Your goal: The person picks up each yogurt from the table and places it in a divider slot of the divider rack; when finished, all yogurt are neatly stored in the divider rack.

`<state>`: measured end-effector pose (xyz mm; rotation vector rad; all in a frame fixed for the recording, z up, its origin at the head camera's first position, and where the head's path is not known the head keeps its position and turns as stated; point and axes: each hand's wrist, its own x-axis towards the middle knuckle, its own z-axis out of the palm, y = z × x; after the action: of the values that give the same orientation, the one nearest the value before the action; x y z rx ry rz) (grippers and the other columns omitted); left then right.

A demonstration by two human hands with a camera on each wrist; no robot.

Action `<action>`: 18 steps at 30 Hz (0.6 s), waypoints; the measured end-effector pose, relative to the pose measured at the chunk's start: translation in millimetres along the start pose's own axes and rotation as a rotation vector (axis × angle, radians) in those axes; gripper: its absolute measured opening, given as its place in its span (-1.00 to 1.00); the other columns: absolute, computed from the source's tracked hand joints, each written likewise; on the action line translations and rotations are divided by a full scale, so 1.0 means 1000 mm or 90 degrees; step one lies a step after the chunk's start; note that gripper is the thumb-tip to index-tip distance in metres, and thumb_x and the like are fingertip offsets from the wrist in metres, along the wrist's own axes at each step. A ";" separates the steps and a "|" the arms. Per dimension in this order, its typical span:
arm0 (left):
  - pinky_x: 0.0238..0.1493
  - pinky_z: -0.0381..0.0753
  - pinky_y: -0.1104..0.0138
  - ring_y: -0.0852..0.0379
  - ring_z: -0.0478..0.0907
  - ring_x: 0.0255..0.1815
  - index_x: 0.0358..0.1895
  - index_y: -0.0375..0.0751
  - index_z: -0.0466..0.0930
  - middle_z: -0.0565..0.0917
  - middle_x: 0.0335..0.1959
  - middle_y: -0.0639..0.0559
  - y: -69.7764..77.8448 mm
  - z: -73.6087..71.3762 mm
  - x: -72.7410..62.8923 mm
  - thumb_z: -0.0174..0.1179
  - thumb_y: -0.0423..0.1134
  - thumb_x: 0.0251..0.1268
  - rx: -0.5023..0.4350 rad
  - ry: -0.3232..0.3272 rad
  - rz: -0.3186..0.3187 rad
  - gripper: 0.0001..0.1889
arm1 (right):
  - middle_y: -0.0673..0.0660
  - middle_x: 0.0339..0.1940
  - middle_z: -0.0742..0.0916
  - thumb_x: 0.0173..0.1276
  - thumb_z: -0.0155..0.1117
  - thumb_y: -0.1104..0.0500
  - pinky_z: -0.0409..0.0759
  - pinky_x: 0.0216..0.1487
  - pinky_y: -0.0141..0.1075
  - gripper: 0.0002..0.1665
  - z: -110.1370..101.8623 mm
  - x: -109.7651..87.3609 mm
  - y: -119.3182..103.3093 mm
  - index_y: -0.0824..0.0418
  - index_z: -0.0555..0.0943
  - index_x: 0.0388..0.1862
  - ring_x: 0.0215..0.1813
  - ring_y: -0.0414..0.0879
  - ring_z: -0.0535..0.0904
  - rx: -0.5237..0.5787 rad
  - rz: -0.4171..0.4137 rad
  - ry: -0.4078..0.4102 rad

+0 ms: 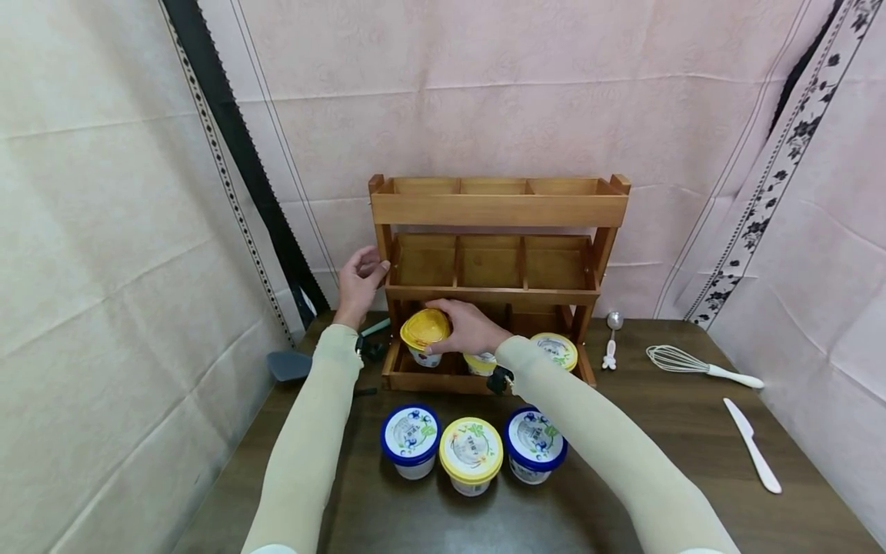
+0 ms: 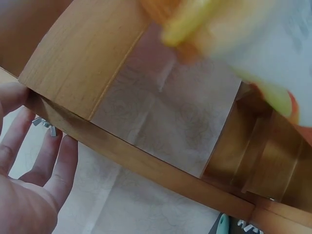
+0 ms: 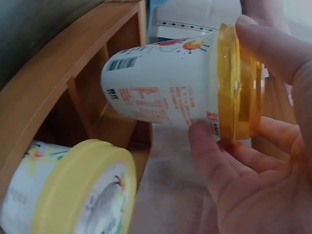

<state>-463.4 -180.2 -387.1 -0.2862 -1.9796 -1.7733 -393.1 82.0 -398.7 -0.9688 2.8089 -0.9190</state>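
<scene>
My left hand (image 1: pixel 358 285) holds the left post of a three-tier wooden rack (image 1: pixel 498 209), thumb on one side and fingers on the other, by a wing nut (image 2: pixel 46 126). My right hand (image 1: pixel 471 327) grips a white yogurt cup (image 3: pixel 146 87) by its clear amber lid (image 1: pixel 424 326), fingers and thumb around it. The cup is at the left part of the bottom tier. Beside it on that tier, a yellow-lidded cup (image 1: pixel 481 363) is partly hidden by my right hand, and another yellow-lidded cup (image 1: pixel 556 351) sits to the right.
In front of the rack stand two blue-lidded cups (image 1: pixel 411 432) with a yellow-lidded cup (image 1: pixel 471 450) between them. A spoon (image 1: pixel 612 338), whisk (image 1: pixel 692 363) and white knife (image 1: pixel 753 446) lie to the right. A grey-blue spatula (image 1: pixel 289 365) lies at left. Cloth (image 1: pixel 498 92) hangs behind.
</scene>
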 end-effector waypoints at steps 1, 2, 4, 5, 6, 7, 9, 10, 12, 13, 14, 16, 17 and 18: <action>0.24 0.73 0.09 -0.09 0.65 0.27 0.37 -0.02 0.61 0.68 0.21 -0.12 0.000 0.000 0.000 0.40 -0.09 0.45 0.000 0.000 0.001 -0.53 | 0.13 0.51 0.56 0.27 0.60 -0.23 0.57 0.47 -0.01 0.10 0.001 0.001 0.001 0.08 0.31 0.65 0.40 0.05 0.56 -0.004 0.006 -0.001; 0.23 0.74 0.09 -0.09 0.66 0.27 0.37 -0.02 0.61 0.68 0.21 -0.12 0.000 0.000 -0.001 0.40 -0.10 0.45 0.000 0.001 0.001 -0.52 | 0.13 0.50 0.57 0.27 0.60 -0.23 0.57 0.46 0.00 0.10 0.002 0.001 0.001 0.08 0.31 0.65 0.39 0.05 0.56 -0.005 0.014 -0.001; 0.21 0.75 0.12 -0.09 0.67 0.25 0.38 0.00 0.61 0.68 0.21 -0.11 0.000 0.001 -0.001 0.41 -0.09 0.45 -0.001 0.001 -0.001 -0.52 | 0.13 0.48 0.58 0.28 0.59 -0.25 0.58 0.45 -0.01 0.09 0.005 0.003 0.003 0.08 0.30 0.65 0.35 0.04 0.57 -0.011 0.028 -0.007; 0.20 0.76 0.13 -0.09 0.67 0.25 0.39 0.01 0.61 0.68 0.21 -0.10 0.001 0.001 0.000 0.41 -0.09 0.45 -0.003 0.000 -0.003 -0.51 | 0.13 0.47 0.59 0.28 0.58 -0.25 0.58 0.44 -0.02 0.09 0.006 0.004 0.003 0.08 0.30 0.65 0.34 0.03 0.58 -0.014 0.034 -0.009; 0.19 0.76 0.14 -0.08 0.67 0.24 0.39 0.01 0.61 0.68 0.21 -0.10 0.001 0.001 0.000 0.41 -0.09 0.45 -0.006 -0.001 -0.005 -0.51 | 0.12 0.45 0.60 0.28 0.58 -0.25 0.59 0.43 -0.04 0.09 0.007 0.004 0.004 0.08 0.30 0.64 0.32 0.01 0.58 -0.019 0.040 -0.012; 0.18 0.76 0.16 -0.08 0.67 0.24 0.40 0.02 0.61 0.68 0.21 -0.09 0.001 0.001 0.000 0.41 -0.09 0.45 -0.008 -0.001 -0.009 -0.51 | 0.12 0.44 0.60 0.28 0.58 -0.24 0.60 0.42 -0.05 0.09 0.008 0.005 0.005 0.08 0.30 0.64 0.30 0.00 0.58 -0.020 0.045 -0.016; 0.18 0.76 0.18 -0.05 0.67 0.25 0.40 0.03 0.61 0.68 0.22 -0.08 0.000 0.000 0.000 0.41 -0.08 0.45 -0.012 -0.002 -0.017 -0.50 | 0.12 0.42 0.61 0.29 0.58 -0.24 0.62 0.39 -0.08 0.08 0.011 0.006 0.006 0.08 0.29 0.64 0.27 -0.02 0.59 -0.024 0.056 -0.025; 0.19 0.76 0.18 -0.05 0.67 0.25 0.40 0.03 0.61 0.68 0.22 -0.08 0.000 0.000 0.000 0.41 -0.09 0.45 -0.016 -0.003 -0.022 -0.50 | 0.12 0.41 0.62 0.29 0.58 -0.23 0.62 0.38 -0.08 0.08 0.012 0.007 0.006 0.09 0.30 0.64 0.26 -0.02 0.60 -0.023 0.060 -0.028; 0.20 0.76 0.16 -0.03 0.66 0.26 0.40 0.01 0.61 0.68 0.22 -0.08 0.000 -0.001 -0.001 0.40 -0.10 0.46 -0.028 -0.007 -0.028 -0.51 | 0.13 0.40 0.62 0.29 0.58 -0.22 0.63 0.36 -0.09 0.08 0.013 0.008 0.006 0.10 0.29 0.64 0.24 -0.02 0.60 -0.021 0.069 -0.034; 0.21 0.76 0.14 -0.02 0.66 0.26 0.39 0.01 0.61 0.67 0.22 -0.08 -0.001 -0.002 -0.001 0.40 -0.11 0.46 -0.035 -0.009 -0.031 -0.52 | 0.14 0.39 0.62 0.29 0.58 -0.22 0.64 0.35 -0.08 0.08 0.014 0.008 0.006 0.10 0.29 0.64 0.24 -0.01 0.60 -0.019 0.076 -0.038; 0.22 0.76 0.11 -0.02 0.66 0.26 0.39 0.00 0.62 0.67 0.22 -0.08 -0.001 -0.002 -0.001 0.39 -0.12 0.47 -0.042 -0.012 -0.034 -0.53 | 0.14 0.39 0.62 0.29 0.58 -0.22 0.64 0.35 -0.08 0.08 0.015 0.008 0.006 0.10 0.29 0.64 0.23 -0.01 0.60 -0.019 0.082 -0.041; 0.22 0.76 0.07 -0.02 0.66 0.25 0.38 -0.02 0.62 0.67 0.22 -0.09 -0.002 -0.003 -0.001 0.38 -0.13 0.48 -0.054 -0.017 -0.038 -0.54 | 0.15 0.40 0.61 0.28 0.58 -0.22 0.63 0.35 -0.07 0.09 0.016 0.009 0.006 0.10 0.28 0.64 0.24 0.00 0.60 -0.019 0.093 -0.048; 0.21 0.76 0.06 -0.01 0.67 0.25 0.38 -0.02 0.62 0.67 0.22 -0.09 -0.002 -0.003 -0.001 0.38 -0.14 0.48 -0.056 -0.019 -0.038 -0.55 | 0.15 0.41 0.61 0.28 0.58 -0.22 0.63 0.35 -0.06 0.10 0.016 0.010 0.006 0.10 0.28 0.65 0.25 0.00 0.60 -0.020 0.098 -0.051; 0.20 0.77 0.07 0.01 0.67 0.24 0.37 -0.02 0.62 0.67 0.21 -0.08 -0.002 -0.004 -0.001 0.38 -0.13 0.48 -0.057 -0.019 -0.039 -0.55 | 0.16 0.42 0.60 0.29 0.58 -0.23 0.62 0.36 -0.06 0.10 0.017 0.010 0.006 0.10 0.27 0.65 0.25 0.01 0.59 -0.019 0.104 -0.056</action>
<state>-462.3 -184.0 -389.1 -0.2857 -1.9519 -1.9107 -401.3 71.1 -414.2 -0.7484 2.7853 -0.7973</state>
